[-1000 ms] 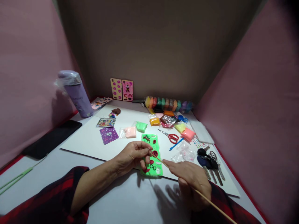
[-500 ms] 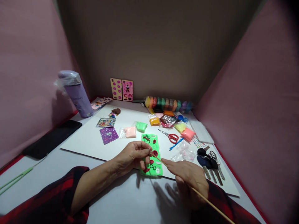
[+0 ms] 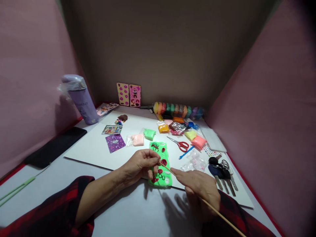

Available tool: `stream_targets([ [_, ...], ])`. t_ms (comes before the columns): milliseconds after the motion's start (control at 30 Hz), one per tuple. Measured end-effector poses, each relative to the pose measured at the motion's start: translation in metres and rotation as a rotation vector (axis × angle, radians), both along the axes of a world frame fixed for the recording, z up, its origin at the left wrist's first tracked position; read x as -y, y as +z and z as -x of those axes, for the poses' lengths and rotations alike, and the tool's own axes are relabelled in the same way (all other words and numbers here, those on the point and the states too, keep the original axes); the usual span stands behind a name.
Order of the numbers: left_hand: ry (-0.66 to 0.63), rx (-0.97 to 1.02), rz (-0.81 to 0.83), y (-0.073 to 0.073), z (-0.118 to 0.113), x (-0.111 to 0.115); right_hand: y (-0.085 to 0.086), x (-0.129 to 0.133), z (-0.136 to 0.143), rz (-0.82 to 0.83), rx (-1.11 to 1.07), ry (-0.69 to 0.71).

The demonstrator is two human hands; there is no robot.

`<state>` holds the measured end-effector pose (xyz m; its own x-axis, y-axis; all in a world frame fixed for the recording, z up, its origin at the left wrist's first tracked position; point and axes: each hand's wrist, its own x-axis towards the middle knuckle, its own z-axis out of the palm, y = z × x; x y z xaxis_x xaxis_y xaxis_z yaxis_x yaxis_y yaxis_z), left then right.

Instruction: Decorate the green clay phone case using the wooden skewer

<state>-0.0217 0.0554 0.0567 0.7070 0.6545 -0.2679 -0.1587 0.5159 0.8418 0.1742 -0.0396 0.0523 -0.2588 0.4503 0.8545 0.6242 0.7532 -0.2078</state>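
Note:
A thin wooden stick [image 3: 219, 214] runs through my right hand [image 3: 199, 184], its fingers closed around it. The stick's tip reaches the pinched thumb and forefinger of my left hand [image 3: 143, 164]; whatever sits between those fingertips is too small to make out. Both hands hover over a bright green clay-covered phone case [image 3: 168, 181], which lies at the near edge of the white board [image 3: 98, 158]. Red and black clay shapes decorate the case, and my left fingers hide part of its left side.
Red-handled scissors [image 3: 182, 145], a blue modelling tool [image 3: 186, 152] and keys [image 3: 225, 174] lie to the right. Clay packets [image 3: 177, 127] cluster behind. A purple tumbler [image 3: 82, 102] stands at left, near a black phone [image 3: 56, 144]. Two decorated cases [image 3: 134, 95] lean on the back wall.
Hardly anything differs; both hands keep their places above the green case. The stick's rear end has shifted very slightly.

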Motion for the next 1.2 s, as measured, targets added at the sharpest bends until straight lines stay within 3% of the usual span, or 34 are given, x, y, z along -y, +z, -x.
stream_targets([
  [367,-0.015,0.018,0.012,0.003,0.002,0.001,0.001,0.002,-0.001,0.027,0.0,-0.018],
  [667,0.004,0.02,0.001,0.006,0.0,0.002,0.013,0.003,0.006,-0.015,-0.055,-0.028],
  [1200,-0.011,0.003,-0.036,0.004,0.0,0.002,0.006,0.002,-0.002,0.005,0.033,-0.006],
])
